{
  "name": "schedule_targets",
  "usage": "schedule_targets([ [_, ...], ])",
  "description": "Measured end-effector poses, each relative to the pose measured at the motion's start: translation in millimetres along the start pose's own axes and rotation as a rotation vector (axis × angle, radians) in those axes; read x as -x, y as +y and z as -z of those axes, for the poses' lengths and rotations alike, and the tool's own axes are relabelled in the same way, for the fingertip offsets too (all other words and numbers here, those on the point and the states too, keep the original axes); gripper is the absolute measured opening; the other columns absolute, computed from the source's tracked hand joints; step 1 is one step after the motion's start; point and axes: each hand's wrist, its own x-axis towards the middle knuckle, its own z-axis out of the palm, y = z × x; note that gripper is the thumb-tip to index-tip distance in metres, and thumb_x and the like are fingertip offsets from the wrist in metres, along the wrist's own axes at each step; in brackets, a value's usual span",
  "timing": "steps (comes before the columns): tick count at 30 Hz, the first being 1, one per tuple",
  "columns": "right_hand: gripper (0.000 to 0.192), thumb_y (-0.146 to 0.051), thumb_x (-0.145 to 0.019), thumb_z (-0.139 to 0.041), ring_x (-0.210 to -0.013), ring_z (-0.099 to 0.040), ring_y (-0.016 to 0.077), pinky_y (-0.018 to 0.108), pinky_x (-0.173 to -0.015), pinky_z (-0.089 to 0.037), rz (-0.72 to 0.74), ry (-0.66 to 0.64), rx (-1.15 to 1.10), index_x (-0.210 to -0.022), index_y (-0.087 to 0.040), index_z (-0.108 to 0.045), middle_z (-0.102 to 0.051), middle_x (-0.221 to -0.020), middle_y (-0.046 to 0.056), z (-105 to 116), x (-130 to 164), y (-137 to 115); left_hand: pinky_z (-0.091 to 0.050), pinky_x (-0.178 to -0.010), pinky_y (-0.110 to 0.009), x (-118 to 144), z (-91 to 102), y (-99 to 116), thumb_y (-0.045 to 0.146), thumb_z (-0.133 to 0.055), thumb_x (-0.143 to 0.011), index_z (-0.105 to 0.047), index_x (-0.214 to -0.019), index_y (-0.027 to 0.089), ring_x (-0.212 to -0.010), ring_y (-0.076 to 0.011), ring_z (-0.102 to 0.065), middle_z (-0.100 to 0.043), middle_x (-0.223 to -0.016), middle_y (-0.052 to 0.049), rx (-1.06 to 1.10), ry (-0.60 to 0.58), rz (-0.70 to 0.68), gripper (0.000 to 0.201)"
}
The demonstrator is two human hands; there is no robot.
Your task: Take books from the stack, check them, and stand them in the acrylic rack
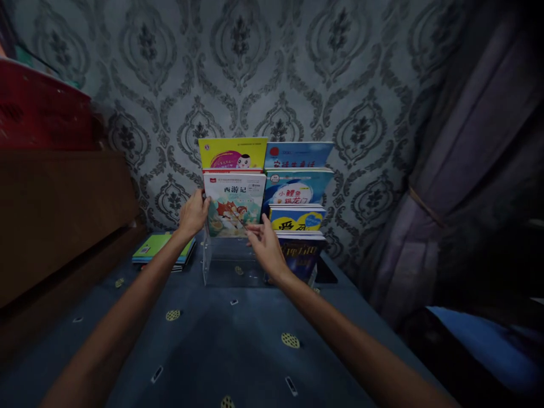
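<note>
A white picture book (235, 212) with an orange-and-green cover stands upright in the left column of a clear stepped book stand (229, 266). My left hand (194, 214) is closed on the book's left edge, thumb towards the front. At its lower right corner is my right hand (267, 246), thumb and fingers apart, fingertips at the cover; whether they press on it is hard to see. Behind the white book rises a yellow book (232, 148). The right column holds a blue book (300, 153), another blue book (293, 184), a yellow-and-blue book (297, 220) and a dark blue book (302, 258).
Left of the stand, a small stack of books (164, 246) lies flat on the dark blue patterned cloth (238, 351). A brown wooden cabinet (63, 209) carries a red basket (42, 107). Patterned wallpaper (238, 68) is behind; a tied curtain (429, 209) hangs at right.
</note>
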Motion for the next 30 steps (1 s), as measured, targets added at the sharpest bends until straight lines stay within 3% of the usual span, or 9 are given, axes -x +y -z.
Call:
schedule_targets([
  [5,0.087,-0.031,-0.083,-0.058,-0.084,-0.072,0.0231,0.030,-0.057,-0.058,-0.169,-0.004,-0.225,-0.159,-0.016,-0.018,-0.072,-0.097,0.007,-15.0,-3.0,8.3,-0.050,-0.090,-0.039,-0.9,-1.8,-1.0,0.029,-0.043,-0.100,-0.056,-0.123,0.017,-0.108,-0.0301,-0.067,-0.070,-0.117,-0.016,-0.015,-0.004,-0.014,0.029],
  [12,0.089,-0.027,-0.082,-0.058,-0.066,-0.074,0.0258,0.032,-0.048,-0.054,-0.306,0.126,-0.153,-0.158,-0.014,-0.014,-0.075,-0.086,0.007,-27.7,-7.4,34.3,-0.050,-0.089,-0.039,-2.3,-6.3,-3.9,0.030,-0.041,-0.100,-0.056,-0.123,0.017,-0.108,-0.0307,-0.067,-0.070,-0.119,-0.017,-0.006,-0.007,-0.020,0.030],
  [21,0.075,-0.031,-0.086,-0.057,-0.063,-0.073,0.0254,0.035,-0.057,-0.055,-0.167,0.118,-0.011,-0.153,-0.019,-0.026,-0.076,-0.083,0.005,-25.6,-5.9,52.2,-0.050,-0.091,-0.040,-1.5,-8.6,-4.6,0.030,-0.039,-0.100,-0.056,-0.123,0.016,-0.110,-0.0308,-0.066,-0.070,-0.118,-0.018,0.015,-0.001,-0.031,0.032],
  [30,0.077,-0.024,-0.087,-0.049,-0.063,-0.073,0.0237,0.036,-0.061,-0.055,-0.186,0.106,-0.056,-0.157,-0.015,-0.018,-0.076,-0.093,0.008,-35.1,5.8,51.5,-0.050,-0.090,-0.038,-1.0,-7.6,-3.7,0.029,-0.040,-0.100,-0.057,-0.121,0.018,-0.108,-0.0295,-0.067,-0.070,-0.116,-0.016,0.009,0.009,-0.030,0.029],
])
